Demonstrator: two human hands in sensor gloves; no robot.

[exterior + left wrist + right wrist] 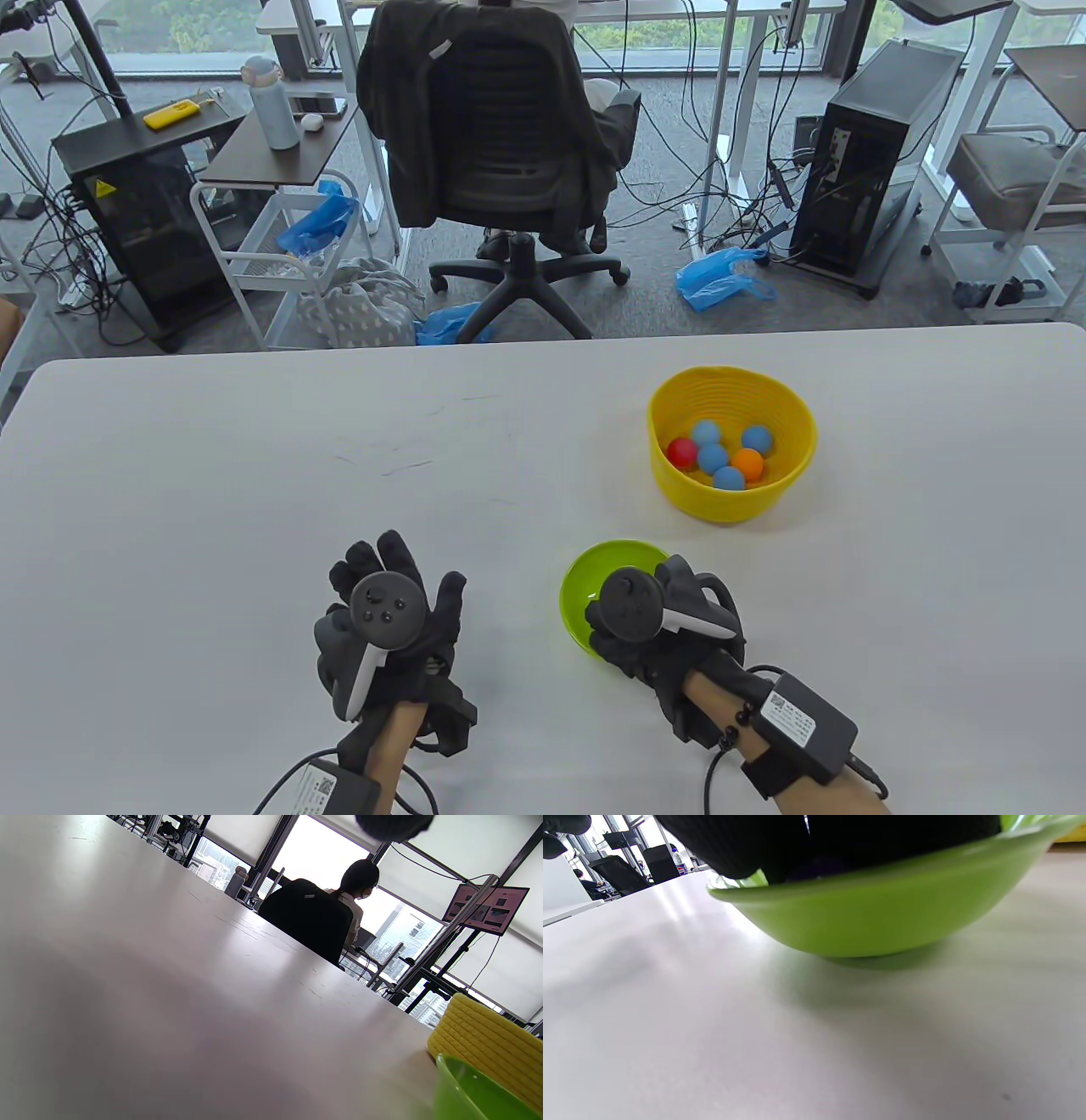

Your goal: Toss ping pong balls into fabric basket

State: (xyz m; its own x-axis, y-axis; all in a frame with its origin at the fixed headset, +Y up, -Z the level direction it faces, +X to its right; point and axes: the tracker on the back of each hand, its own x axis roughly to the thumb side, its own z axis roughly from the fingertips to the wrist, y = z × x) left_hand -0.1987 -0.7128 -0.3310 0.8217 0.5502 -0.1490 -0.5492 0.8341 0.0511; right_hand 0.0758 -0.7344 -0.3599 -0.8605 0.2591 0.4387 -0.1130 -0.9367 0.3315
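Observation:
The yellow fabric basket (pixel 730 503) stands on the white table at the right, with one red ball (pixel 680 452), one orange ball (pixel 748 463) and several blue balls (pixel 711 457) inside. Nearer me sits a green bowl (pixel 584 586). My right hand (pixel 645 611) lies over the bowl, its fingers reaching down inside; the right wrist view shows the dark glove (pixel 818 840) dipping past the bowl's rim (pixel 882 921). What the fingers touch is hidden. My left hand (pixel 416 577) rests flat on the table to the bowl's left, fingers spread and holding nothing.
The left wrist view shows the bowl's edge (pixel 471 1090) and the basket's wall (pixel 488 1031) at its lower right. Beyond the table's far edge a person sits in a black office chair (pixel 501 144). Bare tabletop (pixel 254 475) stretches to the left.

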